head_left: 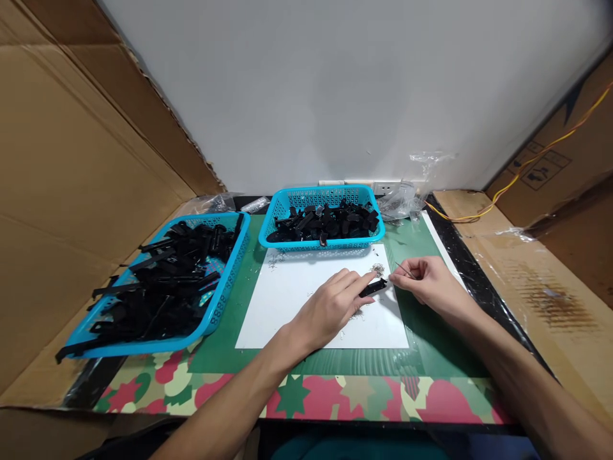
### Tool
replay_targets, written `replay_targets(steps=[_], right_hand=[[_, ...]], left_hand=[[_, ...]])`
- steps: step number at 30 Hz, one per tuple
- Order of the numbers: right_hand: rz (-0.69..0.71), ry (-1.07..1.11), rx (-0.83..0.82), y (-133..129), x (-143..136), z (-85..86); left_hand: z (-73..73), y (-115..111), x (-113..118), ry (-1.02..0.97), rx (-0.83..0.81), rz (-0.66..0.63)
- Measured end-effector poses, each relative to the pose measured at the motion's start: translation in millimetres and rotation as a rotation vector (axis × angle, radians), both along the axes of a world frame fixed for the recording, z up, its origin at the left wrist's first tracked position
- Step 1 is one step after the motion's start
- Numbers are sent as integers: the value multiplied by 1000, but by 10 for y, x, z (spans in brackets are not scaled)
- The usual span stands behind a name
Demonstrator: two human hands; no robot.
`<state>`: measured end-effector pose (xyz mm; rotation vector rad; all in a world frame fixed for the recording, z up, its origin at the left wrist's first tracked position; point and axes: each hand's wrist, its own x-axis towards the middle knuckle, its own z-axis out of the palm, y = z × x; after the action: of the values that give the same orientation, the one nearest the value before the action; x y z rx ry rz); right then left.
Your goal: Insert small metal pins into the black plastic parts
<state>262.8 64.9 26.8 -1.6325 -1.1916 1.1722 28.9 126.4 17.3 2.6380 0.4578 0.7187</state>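
My left hand rests over a white sheet, its fingers closed on a small black part. Just right of that part, my right hand pinches a thin metal tool, with its fingertips close to the part's right end. A small pile of tiny metal pieces lies on the sheet just beyond my left fingertips. More tiny pieces lie under and beside my left hand, partly hidden by it.
Two blue baskets of black parts stand behind the sheet and at the left. Clear plastic bags lie at the back right. Cardboard flanks the table, and a yellow cable hangs at the right.
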Motion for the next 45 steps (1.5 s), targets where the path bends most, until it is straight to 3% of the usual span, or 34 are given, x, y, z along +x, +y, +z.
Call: replay_targets(steps=[5,13,25,33,38,41,45], right_hand=[[53,-61,-31,-21,7,12],[117,-128,1,10,-67,-91],[87,-199,73,-37,-126,-226],[110,-260,104,-29,-149,-196],[193,-315,63,-32,-21,-114],[119,-392,166,-39,91,-53],[-7,-414,439,-38,166,5]], left_hand=[[-90,0,-14,-126,-16,-40],[-141,0,7,-39,46,-23],[-113,-22,24,-36,5,-22],[-123,-24,18,-48,-40,-12],[-136,-22,13,-61,-63,9],[-153,-19,14,-62,-61,16],[-171,-19,16,-49,-21,20]])
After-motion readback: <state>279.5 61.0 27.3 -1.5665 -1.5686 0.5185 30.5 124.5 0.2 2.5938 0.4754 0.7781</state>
